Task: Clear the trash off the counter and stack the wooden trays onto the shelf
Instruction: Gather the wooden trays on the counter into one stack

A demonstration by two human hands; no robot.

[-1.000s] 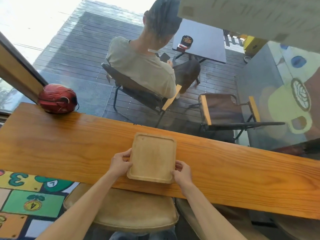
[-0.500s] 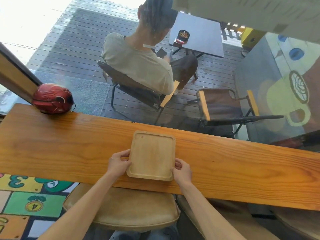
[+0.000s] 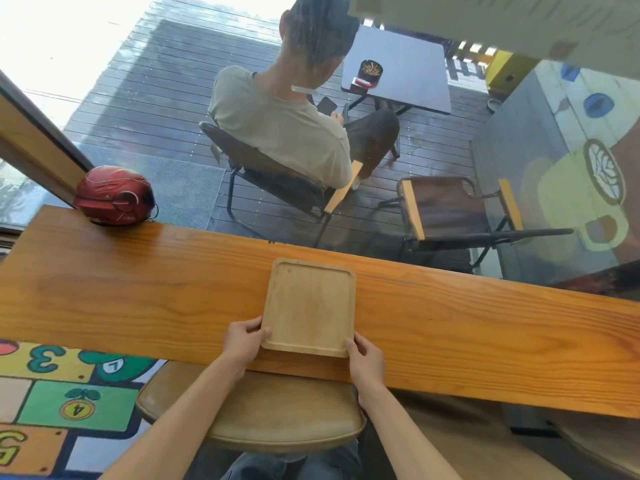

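Observation:
A pale square wooden tray [image 3: 308, 306] with a raised rim lies flat on the long orange-brown wooden counter [image 3: 138, 292], near its front edge. My left hand [image 3: 244, 342] grips the tray's near left corner, thumb on the rim. My right hand [image 3: 365, 358] holds the near right corner the same way. The tray's inside is bare.
A red helmet [image 3: 114, 195] sits at the counter's far left edge by the window. A tan padded stool [image 3: 277, 414] stands below the counter under my arms. Beyond the glass, a person sits on a chair [image 3: 263, 174] at a dark table [image 3: 398, 69]. A colourful numbered floor mat [image 3: 62, 403] lies at lower left.
Both hands have slid from the tray's sides to its near corners. The tray has stayed in about the same spot on the counter.

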